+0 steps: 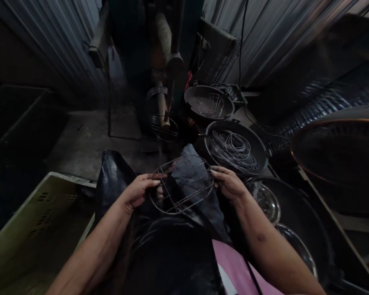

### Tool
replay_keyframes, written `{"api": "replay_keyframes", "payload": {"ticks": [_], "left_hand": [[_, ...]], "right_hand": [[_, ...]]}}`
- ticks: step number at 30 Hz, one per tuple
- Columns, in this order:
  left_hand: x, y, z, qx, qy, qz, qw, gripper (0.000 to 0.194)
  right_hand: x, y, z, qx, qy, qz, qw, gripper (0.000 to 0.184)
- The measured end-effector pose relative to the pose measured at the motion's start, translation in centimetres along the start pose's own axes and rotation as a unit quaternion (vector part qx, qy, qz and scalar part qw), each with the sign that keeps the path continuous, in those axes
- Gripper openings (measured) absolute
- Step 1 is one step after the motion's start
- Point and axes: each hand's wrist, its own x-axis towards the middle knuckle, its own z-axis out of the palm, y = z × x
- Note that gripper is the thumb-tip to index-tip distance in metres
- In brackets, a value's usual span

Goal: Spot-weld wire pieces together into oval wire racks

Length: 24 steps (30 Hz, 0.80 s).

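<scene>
The wire frame (184, 199) lies between the two hands, above the person's lap, its left edge in the left hand (143, 189) and its right edge in the right hand (229, 183). The left hand is closed, thumb and fingers pinching the rim; the right hand pinches the opposite side in the same way. The frame is rounded in outline, made of thin, dull grey metal wire, with straight wires crossing inside the rim and leaving wide openings. Grey-blue cloth (207, 209) shows through and below it, between the hands. Just beyond the right hand is a dark pan (262, 144) with loose coils of wire (233, 150) in it, and farther beyond sits another pan (190, 100) with a small wire piece (210, 106) inside. Shiny round dishes (269, 200) lie near the right forearm. A yellowish crate (39, 221) stands to the left of the left hand.
</scene>
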Motion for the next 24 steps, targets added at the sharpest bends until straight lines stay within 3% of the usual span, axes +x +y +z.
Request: {"api": "replay_keyframes", "payload": {"ticks": [3, 8, 11, 13, 15, 17, 19, 21, 24], "left_hand": [[0.9, -0.2, 0.2, -0.036, 0.088, 0.027, 0.995, 0.030], [1.6, -0.7, 0.3, -0.035, 0.128, 0.031, 0.991, 0.026], [2.2, -0.6, 0.0, -0.006, 0.143, 0.016, 0.990, 0.038], [2.9, -0.5, -0.1, -0.020, 0.168, 0.009, 0.985, 0.033], [3.5, -0.5, 0.1, -0.036, 0.190, 0.009, 0.981, 0.028], [3.8, -0.5, 0.7, -0.055, 0.206, 0.009, 0.977, 0.024], [3.9, -0.6, 1.5, -0.070, 0.214, 0.006, 0.974, 0.021], [4.0, -0.7, 2.2, -0.069, 0.212, 0.008, 0.975, 0.021], [4.2, -0.9, 2.7, -0.041, 0.203, 0.019, 0.978, 0.023]], "right_hand": [[0.4, 1.5, 0.5, -0.012, 0.051, -0.019, 0.998, 0.031], [-0.1, 3.2, 1.1, 0.000, 0.135, -0.030, 0.990, 0.033], [-1.1, 3.6, -0.1, -0.027, 0.069, 0.001, 0.997, 0.035], [-1.6, 3.4, -2.5, -0.085, 0.052, 0.021, 0.995, 0.038], [-1.9, 3.1, -6.3, -0.174, 0.161, 0.026, 0.971, 0.038], [-2.1, 3.1, -10.6, -0.249, 0.315, 0.023, 0.915, 0.034], [-2.0, 3.6, -14.8, -0.285, 0.391, 0.034, 0.875, 0.027], [-1.7, 4.7, -17.8, -0.313, 0.418, 0.056, 0.851, 0.019], [-1.0, 7.1, -20.3, -0.355, 0.434, 0.091, 0.823, 0.014]]}}
